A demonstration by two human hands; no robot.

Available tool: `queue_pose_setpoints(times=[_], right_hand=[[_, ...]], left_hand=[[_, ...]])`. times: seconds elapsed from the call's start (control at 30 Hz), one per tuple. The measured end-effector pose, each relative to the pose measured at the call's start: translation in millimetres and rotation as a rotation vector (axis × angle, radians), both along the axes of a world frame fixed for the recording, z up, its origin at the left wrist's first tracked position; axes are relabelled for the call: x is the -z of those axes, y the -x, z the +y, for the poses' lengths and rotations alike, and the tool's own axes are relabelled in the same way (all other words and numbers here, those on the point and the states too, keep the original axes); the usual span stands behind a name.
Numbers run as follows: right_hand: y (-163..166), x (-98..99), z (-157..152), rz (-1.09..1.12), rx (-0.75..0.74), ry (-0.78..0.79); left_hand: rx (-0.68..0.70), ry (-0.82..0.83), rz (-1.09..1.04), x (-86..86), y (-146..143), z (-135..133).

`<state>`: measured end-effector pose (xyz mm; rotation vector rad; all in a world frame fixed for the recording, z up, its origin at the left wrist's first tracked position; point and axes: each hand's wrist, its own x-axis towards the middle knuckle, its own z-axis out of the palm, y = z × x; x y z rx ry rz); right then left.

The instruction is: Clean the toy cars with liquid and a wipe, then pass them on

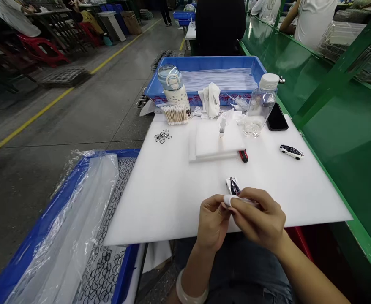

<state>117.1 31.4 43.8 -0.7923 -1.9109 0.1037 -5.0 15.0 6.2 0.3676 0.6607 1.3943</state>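
My left hand (212, 221) and my right hand (263, 215) meet over the near edge of the white table. Both are closed, with the fingertips pinching a small white part (230, 200) between them. Fingers cover much of the part, so I cannot make out its full shape. Just beyond the fingertips stands a small white and black toy car (232, 185), its near end hidden by the hands. A second toy car (291, 152), also white with a dark top, is at the right of the table.
White foam pads (219, 143) hold a small vial (222, 127); a red cutter (243, 156) pokes out beside them. Behind are cotton swabs (175, 115), a tumbler (175, 88), a clear bottle (260, 107), a phone (277, 117) and a blue bin (204, 62). Black rings (162, 136) lie left.
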Motion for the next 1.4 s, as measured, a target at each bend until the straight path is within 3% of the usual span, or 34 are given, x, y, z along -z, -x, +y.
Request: queue_pose_setpoints(times=[0.2, 0.37, 0.53, 0.63, 0.8, 0.87, 1.0, 1.13, 1.23, 1.4], right_hand=[[-19, -6.6, -6, -0.178, -0.027, -0.061], [-37, -17.8, -1, -0.109, 0.239, -0.092], [-21, -10.8, -5, -0.080, 0.049, 0.023], [-13, -3.9, -8, -0.120, -0.009, 0.009], [-32, -5.9, -6, -0.186, -0.040, 0.020], [-43, -7.2, 0, -0.110, 0.028, 0.107], [-48, 3.9, 15, 0.069, 0.168, 0.308], [-39, 25.3, 24, 0.044, 0.140, 0.477], [-38, 34.3, 24, -0.004, 0.124, 0.538], [-40, 35.2, 22, -0.051, 0.109, 0.566]], left_hand=[[-0.020, 0.005, 0.030, 0.1, -3, -1], [-0.009, -0.015, 0.038, 1.2, -2, 0], [-0.019, -0.030, 0.058, 0.8, -3, -1], [-0.019, -0.040, 0.083, 0.1, -4, -2], [-0.013, -0.077, 0.141, 0.4, 2, -3], [-0.045, -0.121, 0.313, 0.1, 10, -3], [-0.221, -0.262, 0.984, -1.2, 22, -1], [-0.413, -0.581, 1.557, -0.1, 16, 2], [-0.504, -0.724, 1.753, 2.0, 5, 4], [-0.426, -0.761, 1.793, 4.4, -1, 6]])
